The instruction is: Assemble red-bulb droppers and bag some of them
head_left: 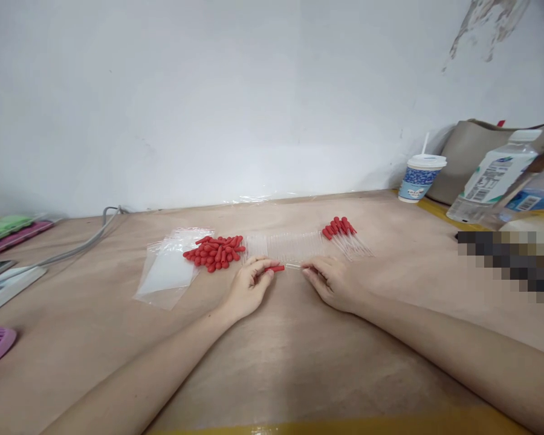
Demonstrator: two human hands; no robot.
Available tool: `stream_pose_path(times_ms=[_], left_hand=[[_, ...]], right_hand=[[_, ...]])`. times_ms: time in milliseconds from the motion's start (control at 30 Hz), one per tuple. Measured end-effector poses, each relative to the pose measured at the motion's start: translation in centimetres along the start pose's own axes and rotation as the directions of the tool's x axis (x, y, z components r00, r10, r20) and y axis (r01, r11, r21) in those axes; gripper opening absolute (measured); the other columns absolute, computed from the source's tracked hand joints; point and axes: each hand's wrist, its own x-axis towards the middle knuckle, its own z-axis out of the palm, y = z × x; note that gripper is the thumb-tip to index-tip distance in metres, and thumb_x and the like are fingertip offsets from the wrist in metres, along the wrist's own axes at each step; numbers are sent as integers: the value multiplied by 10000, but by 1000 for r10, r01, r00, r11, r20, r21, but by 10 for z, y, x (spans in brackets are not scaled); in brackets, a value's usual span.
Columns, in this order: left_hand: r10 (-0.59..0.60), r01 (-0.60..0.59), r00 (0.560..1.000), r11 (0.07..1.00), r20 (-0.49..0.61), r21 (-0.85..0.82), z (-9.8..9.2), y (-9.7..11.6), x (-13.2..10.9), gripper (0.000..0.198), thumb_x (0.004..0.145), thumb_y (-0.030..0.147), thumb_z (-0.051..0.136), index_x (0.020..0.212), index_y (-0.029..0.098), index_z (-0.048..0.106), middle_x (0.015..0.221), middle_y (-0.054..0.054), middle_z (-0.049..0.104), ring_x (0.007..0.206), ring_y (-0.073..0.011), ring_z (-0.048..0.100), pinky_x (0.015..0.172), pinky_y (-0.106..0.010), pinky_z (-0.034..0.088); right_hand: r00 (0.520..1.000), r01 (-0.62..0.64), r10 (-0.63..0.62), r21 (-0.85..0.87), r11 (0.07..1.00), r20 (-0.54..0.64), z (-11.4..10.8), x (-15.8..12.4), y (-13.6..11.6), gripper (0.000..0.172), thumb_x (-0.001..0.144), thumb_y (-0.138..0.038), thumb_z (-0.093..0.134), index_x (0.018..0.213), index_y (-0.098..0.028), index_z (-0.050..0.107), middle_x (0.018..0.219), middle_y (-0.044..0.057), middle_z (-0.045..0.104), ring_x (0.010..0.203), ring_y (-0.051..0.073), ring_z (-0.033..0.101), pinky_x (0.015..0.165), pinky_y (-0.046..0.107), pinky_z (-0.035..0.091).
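On the desk (pixel 272 362), a row of clear tubes (pixel 286 245) lies flat. Just in front of it, the left hand (pixel 247 289) pinches a red bulb (pixel 277 268) and the right hand (pixel 332 279) pinches a tube (pixel 292 266), the two pieces meeting end to end. Left of the row sits a bulb pile (pixel 216 251), and further left some plastic bags (pixel 170 272). Right of the row lie finished droppers (pixel 344 234). Far right of it, by the wall, stand a cup (pixel 419 179) and a bottle (pixel 492 176).
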Motion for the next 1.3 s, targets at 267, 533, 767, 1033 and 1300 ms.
stream_pose_path(times_ms=[267,533,767,1033,1300], left_hand=[[7,-6,999,999,33,-43,2,0,1,202,851,273,505,961,182,648,978,-63,639,920,-183,578,817,-325,461],[-14,31,991,992,134,-121,3,6,-2,199,846,288,516,848,153,663,729,-19,655,696,-144,598,654,-250,476],[41,-26,967,998,250,-61,2,7,-4,195,854,267,506,892,160,664,733,-18,650,622,-119,572,600,-229,460],[93,-110,987,987,133,120,3,7,-3,188,849,282,533,931,187,673,819,-23,689,738,-157,621,694,-272,481],[44,-40,998,997,51,-62,4,-1,-4,203,806,299,595,939,167,673,900,-46,701,794,-167,648,710,-268,521]], right_hand=[[998,46,-45,-21,999,50,2,1,0,214,899,-255,386,938,-181,583,813,31,671,667,133,580,693,295,373],[989,67,-79,99,993,126,-5,6,-3,204,901,-236,413,925,-209,613,771,-4,670,669,120,573,702,271,350],[958,147,-157,62,987,241,-13,11,11,203,898,-249,434,932,-243,634,762,-13,663,637,110,545,702,284,298],[976,211,-192,-202,956,106,0,2,7,225,895,-192,404,928,-184,626,733,33,617,661,141,528,662,289,312],[989,145,-146,37,989,37,-8,2,5,178,896,-235,410,852,-161,566,747,46,594,687,141,526,601,246,382]])
